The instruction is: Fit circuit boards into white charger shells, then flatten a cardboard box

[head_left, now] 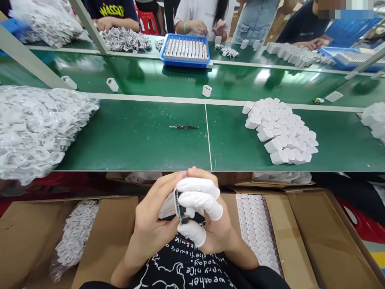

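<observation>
Close to my body, just below the table's front edge, both hands work on one small assembly. My left hand (155, 212) is closed around a white plastic housing (167, 208), its open side turned to the right. A dark circuit board (178, 205) with a greenish edge shows at that opening. White finger cots cover the thumb and two fingers of my right hand (207, 208), which is closed against the board side. Between those fingers a small white part (189, 212) with a dark piece beside it shows; the cots hide most of it.
Tweezers (184, 127) lie on the green table (135, 140). White housings (284, 132) are piled right; a bag of white parts (39, 128) sits left. Single housings (207, 91) stand on the belt (168, 80). Open cartons (105, 237) flank me. Co-workers sit opposite, near a blue tray (185, 62).
</observation>
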